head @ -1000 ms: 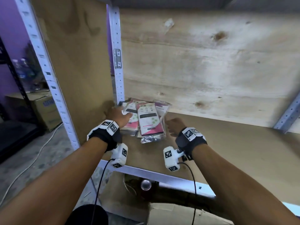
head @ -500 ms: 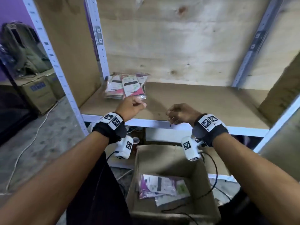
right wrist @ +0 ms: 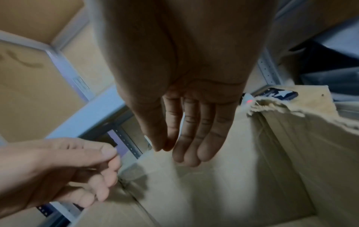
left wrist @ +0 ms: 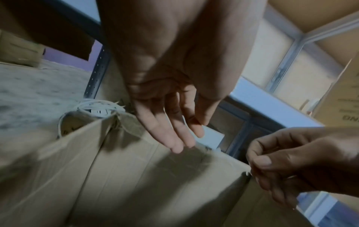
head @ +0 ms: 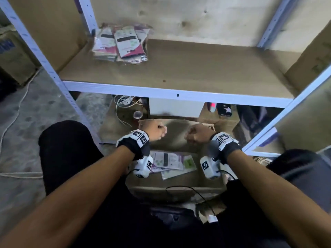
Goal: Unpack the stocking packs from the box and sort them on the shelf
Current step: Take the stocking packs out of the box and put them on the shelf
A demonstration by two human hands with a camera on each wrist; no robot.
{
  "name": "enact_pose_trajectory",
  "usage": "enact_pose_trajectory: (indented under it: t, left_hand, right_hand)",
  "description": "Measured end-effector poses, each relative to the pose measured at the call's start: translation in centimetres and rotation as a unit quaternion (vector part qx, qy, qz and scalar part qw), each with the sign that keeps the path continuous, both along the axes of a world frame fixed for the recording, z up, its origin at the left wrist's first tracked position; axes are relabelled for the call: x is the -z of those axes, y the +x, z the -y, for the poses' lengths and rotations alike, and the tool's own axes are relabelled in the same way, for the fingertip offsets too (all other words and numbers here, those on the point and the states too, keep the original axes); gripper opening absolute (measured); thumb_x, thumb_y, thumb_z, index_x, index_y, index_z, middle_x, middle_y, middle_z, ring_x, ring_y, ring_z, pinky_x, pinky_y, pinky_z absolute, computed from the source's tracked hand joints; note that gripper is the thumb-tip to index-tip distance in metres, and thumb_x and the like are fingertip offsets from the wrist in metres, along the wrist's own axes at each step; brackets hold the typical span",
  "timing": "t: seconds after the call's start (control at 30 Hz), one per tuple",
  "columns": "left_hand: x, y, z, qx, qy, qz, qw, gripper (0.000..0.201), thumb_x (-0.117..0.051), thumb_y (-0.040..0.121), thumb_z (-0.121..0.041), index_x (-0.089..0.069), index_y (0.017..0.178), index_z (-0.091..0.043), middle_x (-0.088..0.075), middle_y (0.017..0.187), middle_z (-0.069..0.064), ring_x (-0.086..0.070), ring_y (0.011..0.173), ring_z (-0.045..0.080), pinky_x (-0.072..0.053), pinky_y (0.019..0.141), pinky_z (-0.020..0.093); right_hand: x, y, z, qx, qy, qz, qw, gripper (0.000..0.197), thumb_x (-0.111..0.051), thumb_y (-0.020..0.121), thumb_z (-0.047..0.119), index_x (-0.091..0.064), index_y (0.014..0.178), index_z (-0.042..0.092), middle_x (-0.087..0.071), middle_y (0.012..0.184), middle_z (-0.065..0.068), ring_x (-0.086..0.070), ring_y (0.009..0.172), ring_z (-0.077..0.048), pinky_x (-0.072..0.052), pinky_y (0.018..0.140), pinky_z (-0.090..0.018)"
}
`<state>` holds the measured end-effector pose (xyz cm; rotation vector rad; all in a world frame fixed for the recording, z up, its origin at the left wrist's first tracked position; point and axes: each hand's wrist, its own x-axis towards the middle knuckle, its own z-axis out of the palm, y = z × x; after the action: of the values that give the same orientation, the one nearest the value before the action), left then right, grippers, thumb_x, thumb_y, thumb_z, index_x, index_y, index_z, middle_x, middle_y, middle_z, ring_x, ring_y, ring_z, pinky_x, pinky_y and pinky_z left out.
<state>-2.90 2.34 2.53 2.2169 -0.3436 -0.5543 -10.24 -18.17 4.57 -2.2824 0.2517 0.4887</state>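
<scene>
- Two hands hang over the open cardboard box, both empty.
- Left hand: fingers nearly straight and side by side, loosely relaxed, tips pointing at the box's far wall; they grip nothing.
- Right hand: fingers straight and pressed together, thumb alongside, above the box's inside, touching no pack.
- Stocking packs in the box lie flat on the box floor, below both hands and nearer the person than the fingertips.
- Up on the shelf above the box, a pile of stocking packs sits in the back-left corner, well apart from both hands.
</scene>
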Motion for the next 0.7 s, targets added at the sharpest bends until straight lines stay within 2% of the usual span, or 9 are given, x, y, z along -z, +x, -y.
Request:
enact_pose_trajectory:
  t: [0.07,0.13,0.2,0.3,0.4,0.43,0.5,0.6,0.7]
  left_hand:
    - [1.8,-0.1,0.8,0.005,0.017,-0.038,0.999,0.024,-0.053,0.098,-0.014,-0.063,0.077,-0.016,-0.063,0.066,-0.001,-0.057,0.048,0.002,-0.043,0.041,0.009]
    - [3.7,0.1,1.3,0.002,0.024,-0.077,0.997,0.023,-0.056,0.096,-0.012,-0.064,0.075,-0.012,-0.065,0.070,0.004,-0.060,0.051,0.007,-0.052,0.052,0.018]
    - [5.3,0.7,1.7,0.014,0.069,-0.084,0.994,0.017,-0.060,0.093,-0.016,-0.073,0.085,-0.008,-0.073,0.083,0.009,-0.069,0.072,0.020,-0.059,0.072,0.028]
    - [7.7,1.8,2.0,0.046,0.130,-0.101,0.985,0.021,-0.057,0.094,-0.015,-0.076,0.092,-0.006,-0.075,0.095,0.013,-0.070,0.077,0.025,-0.059,0.072,0.031]
    - [10.6,2.5,2.3,0.031,0.151,-0.107,0.982,0.022,-0.055,0.093,-0.011,-0.074,0.093,0.000,-0.074,0.098,0.020,-0.072,0.088,0.035,-0.060,0.078,0.044]
    - [11.5,2.6,2.4,0.026,0.157,-0.111,0.981,0.023,-0.053,0.094,-0.011,-0.072,0.098,0.003,-0.072,0.103,0.022,-0.070,0.096,0.037,-0.059,0.083,0.047]
    - [13.5,3.1,2.5,0.014,0.177,-0.124,0.976,0.025,-0.052,0.095,-0.010,-0.069,0.108,0.003,-0.069,0.113,0.022,-0.066,0.105,0.038,-0.056,0.090,0.045]
    - [15.9,3.2,2.4,0.012,0.228,-0.120,0.966,0.030,-0.052,0.098,-0.020,-0.066,0.119,-0.005,-0.067,0.122,0.016,-0.064,0.111,0.032,-0.051,0.089,0.028]
    - [17.9,3.2,2.3,0.017,0.262,-0.149,0.953,0.035,-0.050,0.098,-0.022,-0.063,0.126,-0.006,-0.063,0.129,0.014,-0.059,0.120,0.029,-0.048,0.099,0.032]
  right_hand:
    - [2.2,0.5,0.1,-0.008,-0.019,-0.026,0.999,0.012,-0.066,0.090,0.011,-0.070,0.090,-0.001,-0.072,0.084,-0.014,-0.068,0.070,-0.025,-0.058,0.068,-0.035]
    - [4.1,1.3,0.0,-0.019,-0.026,-0.048,0.998,0.013,-0.063,0.090,0.009,-0.069,0.093,-0.002,-0.073,0.091,-0.021,-0.068,0.075,-0.029,-0.057,0.075,-0.041]
    - [5.8,2.2,-0.2,-0.038,-0.038,-0.068,0.996,0.010,-0.060,0.089,0.005,-0.068,0.083,0.003,-0.073,0.087,-0.020,-0.067,0.070,-0.026,-0.058,0.072,-0.038]
    - [8.6,3.8,-0.3,-0.034,-0.026,-0.109,0.993,0.020,-0.058,0.089,0.003,-0.063,0.072,0.013,-0.069,0.071,-0.008,-0.063,0.053,-0.014,-0.054,0.050,-0.021]
    - [11.2,5.2,-0.7,-0.027,-0.031,-0.135,0.990,0.006,-0.063,0.090,0.013,-0.067,0.088,0.010,-0.074,0.085,-0.011,-0.070,0.068,-0.020,-0.056,0.060,-0.026]
    - [12.0,5.5,-0.8,-0.031,-0.045,-0.141,0.989,0.010,-0.063,0.090,0.016,-0.069,0.095,0.009,-0.074,0.091,-0.012,-0.072,0.076,-0.024,-0.056,0.063,-0.027]
    - [13.9,6.4,-0.9,-0.033,-0.074,-0.153,0.985,0.020,-0.061,0.091,0.019,-0.070,0.105,0.008,-0.074,0.098,-0.011,-0.073,0.087,-0.025,-0.053,0.065,-0.026]
    - [16.5,7.6,-1.4,-0.064,-0.109,-0.161,0.979,0.027,-0.055,0.094,0.022,-0.069,0.110,0.006,-0.071,0.109,-0.015,-0.068,0.100,-0.031,-0.051,0.076,-0.028]
    - [18.5,8.3,-2.1,-0.097,-0.168,-0.143,0.970,0.030,-0.051,0.096,0.024,-0.069,0.110,0.004,-0.067,0.119,-0.017,-0.063,0.110,-0.033,-0.047,0.083,-0.031]
